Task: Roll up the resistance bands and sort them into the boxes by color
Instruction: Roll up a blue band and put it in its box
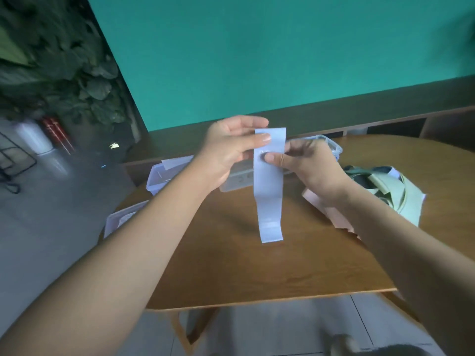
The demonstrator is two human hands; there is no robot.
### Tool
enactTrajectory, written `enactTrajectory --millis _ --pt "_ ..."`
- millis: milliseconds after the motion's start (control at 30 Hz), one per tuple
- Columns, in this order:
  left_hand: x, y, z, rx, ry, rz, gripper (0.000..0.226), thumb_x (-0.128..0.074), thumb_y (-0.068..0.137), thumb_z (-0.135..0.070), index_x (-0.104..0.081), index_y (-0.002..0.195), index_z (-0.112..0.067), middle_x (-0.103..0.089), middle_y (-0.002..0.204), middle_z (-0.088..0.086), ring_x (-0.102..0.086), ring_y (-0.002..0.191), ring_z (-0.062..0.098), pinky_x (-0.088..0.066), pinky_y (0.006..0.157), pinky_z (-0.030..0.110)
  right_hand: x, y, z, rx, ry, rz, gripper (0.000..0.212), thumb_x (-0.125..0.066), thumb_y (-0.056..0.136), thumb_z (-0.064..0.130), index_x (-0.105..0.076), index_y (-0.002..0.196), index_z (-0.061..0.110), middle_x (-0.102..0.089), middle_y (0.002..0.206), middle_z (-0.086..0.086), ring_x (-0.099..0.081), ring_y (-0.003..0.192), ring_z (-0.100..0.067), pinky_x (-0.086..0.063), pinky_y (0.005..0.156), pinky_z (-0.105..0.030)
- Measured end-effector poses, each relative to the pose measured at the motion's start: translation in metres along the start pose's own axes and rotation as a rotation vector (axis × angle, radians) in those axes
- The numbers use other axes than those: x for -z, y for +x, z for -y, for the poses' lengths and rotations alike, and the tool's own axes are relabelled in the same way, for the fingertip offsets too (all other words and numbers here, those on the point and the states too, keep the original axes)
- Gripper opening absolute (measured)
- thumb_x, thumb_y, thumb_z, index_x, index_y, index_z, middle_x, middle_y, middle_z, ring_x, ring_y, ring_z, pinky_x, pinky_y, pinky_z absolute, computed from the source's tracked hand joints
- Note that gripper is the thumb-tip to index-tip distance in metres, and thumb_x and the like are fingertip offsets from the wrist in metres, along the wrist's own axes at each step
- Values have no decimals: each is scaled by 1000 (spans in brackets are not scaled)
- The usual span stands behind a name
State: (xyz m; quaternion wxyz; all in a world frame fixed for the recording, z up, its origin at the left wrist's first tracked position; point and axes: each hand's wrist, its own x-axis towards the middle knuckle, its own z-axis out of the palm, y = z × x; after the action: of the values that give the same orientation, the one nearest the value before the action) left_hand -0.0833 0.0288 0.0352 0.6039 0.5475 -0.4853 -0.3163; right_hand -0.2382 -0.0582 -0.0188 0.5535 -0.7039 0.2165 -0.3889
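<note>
Wooden table [257, 273]: both hands [231, 150] [308, 165] pinch hanging blue band [270, 191].

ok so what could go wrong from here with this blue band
The light blue band is pinched only near its top by the left hand and right hand; its long tail hangs free over the table, so the roll may start crooked. A slack grip could drop it near the pile of green bands, mixing colours.

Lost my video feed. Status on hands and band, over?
Left hand and right hand both pinch the light blue band near its top. Band hangs unrolled above the table. Nothing in the way.
</note>
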Motion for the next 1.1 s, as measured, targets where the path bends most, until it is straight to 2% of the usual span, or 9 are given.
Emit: enactTrajectory --millis 100,233,367,433,600,733,867,967,1100 --pt "2 -7 -27 -26 156 -24 18 -80 83 -8 -76 100 -13 -78 97 5 -74 89 19 -61 82 33 -4 -9 26 35 -28 -6 29 -81 85 26 -74 94 -1 -77 93 -12 -73 90 -36 -60 79 -50" --pt "1 -16 -52 -55 262 -65 9 -81 82 -10 -78 88 -17 -78 92 5 -73 87 19 -61 87 41 -6 -20 41 54 -1 56 25 -78 88 23 -75 100 2 -77 98 -8 -73 81 -20 -55 62 -27" --pt "1 -23 -70 -92 241 -122 11 -83 81 -11 -78 84 -20 -78 90 4 -70 85 16 -58 87 43 -14 -37 40 -18 37 185 26 -78 87 12 -75 111 5 -77 108 -6 -74 100 -24 -59 87 -33" --pt "2 -27 -77 -109 236 -149 12 -83 80 -10 -78 85 -20 -78 88 1 -70 81 11 -58 78 35 -18 -47 37 -65 14 189 24 -78 87 14 -76 106 0 -78 103 -8 -74 96 -23 -60 83 -31" --pt "9 -40 -83 -144 273 -229 10 -80 84 -11 -77 89 -19 -76 83 -6 -67 70 -1 -50 59 16 -24 -65 33 -93 75 176 17 -78 82 24 -72 79 8 -76 98 -16 -71 90 -24 -57 87 -48" --pt "18 -46 -83 -148 298 -299 9 -79 86 -15 -79 94 -17 -78 89 -4 -67 72 -1 -55 61 20 -36 -77 36 -28 112 97 27 -74 91 23 -67 79 0 -67 91 -31 -62 78 -26 -51 76 -44" --pt "23 -49 -87 -164 301 -359 10 -78 87 -15 -79 97 -15 -78 91 -3 -68 73 -1 -55 61 20 -47 -84 43 56 -11 38 58 -63 92 55 -53 84 -2 -50 78 -26 -44 71 -19 -36 66 -36" --pt "24 -51 -92 -192 300 -391 7 -77 87 -13 -77 93 -16 -76 86 -4 -65 67 -5 -51 56 17 -51 -88 45 80 -73 -13 49 -55 101 47 -53 92 -1 -44 76 -9 -39 70 -15 -33 61 -27" --pt "31 -52 -93 -227 314 -459 9 -78 86 -14 -76 86 -22 -75 82 -8 -64 65 -5 -48 54 16 -55 -90 50 62 -21 15 38 -60 99 44 -62 97 6 -66 90 -23 -59 76 -18 -45 72 -35"
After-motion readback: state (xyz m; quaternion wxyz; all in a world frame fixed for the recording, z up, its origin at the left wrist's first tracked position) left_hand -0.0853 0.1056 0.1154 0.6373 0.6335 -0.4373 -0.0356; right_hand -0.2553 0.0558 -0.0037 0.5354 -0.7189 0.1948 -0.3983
